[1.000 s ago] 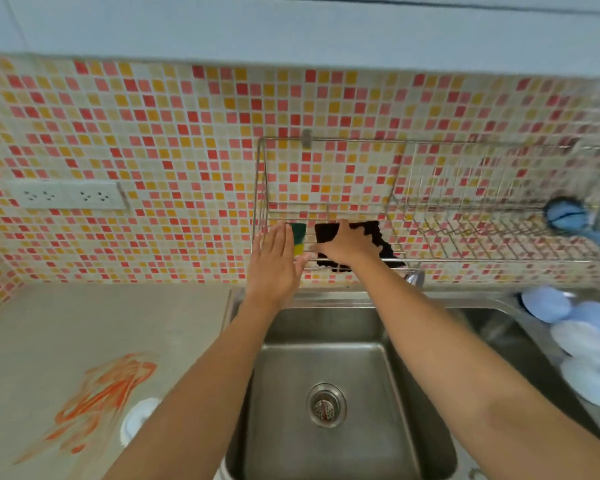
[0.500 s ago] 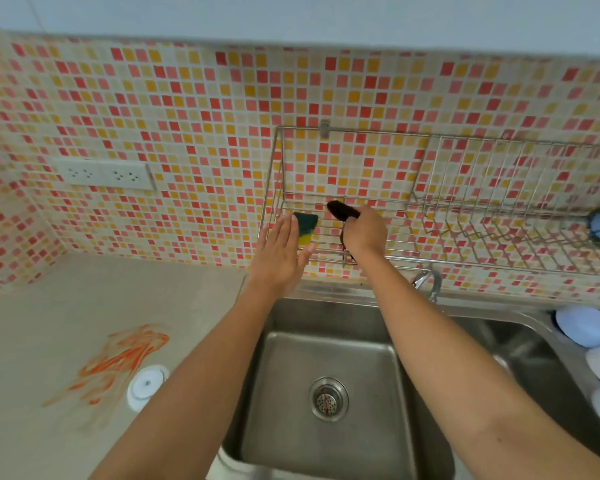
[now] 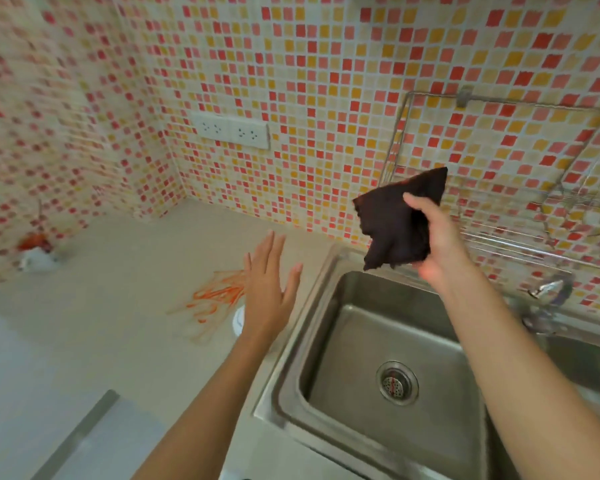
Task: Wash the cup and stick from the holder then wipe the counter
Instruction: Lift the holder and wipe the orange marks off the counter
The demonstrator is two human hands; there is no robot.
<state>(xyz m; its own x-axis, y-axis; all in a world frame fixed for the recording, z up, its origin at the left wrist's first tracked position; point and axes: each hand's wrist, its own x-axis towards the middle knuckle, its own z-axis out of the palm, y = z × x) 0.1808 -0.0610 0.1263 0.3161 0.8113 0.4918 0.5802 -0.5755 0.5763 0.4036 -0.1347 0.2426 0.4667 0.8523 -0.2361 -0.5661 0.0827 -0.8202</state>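
Nearest: steel sink (image 3: 326, 344), smooth, rounded corners, perforated drain strainer (image 3: 396, 382) at its centre. Left of it the surface (image 3: 101, 306), pale and matte, carries an orange smear (image 3: 219, 294) with a small white round object (image 3: 238, 320) at its edge, partly hidden. Left hand (image 3: 267, 292) hovers above the smear, fingers straight and spread, holding nothing. Right hand (image 3: 433, 237) is raised over the sink's back rim, fingers and thumb pinching a dark cloth (image 3: 395, 223) (bunched, corners drooping). Judgement: cloth is light, limp, probably absorbent; better gathered flat under the palm for wiping. Behind: wire rack (image 3: 499, 233) on the mosaic tile wall (image 3: 291, 81), white socket strip (image 3: 231, 130). Cup and stick not visible.
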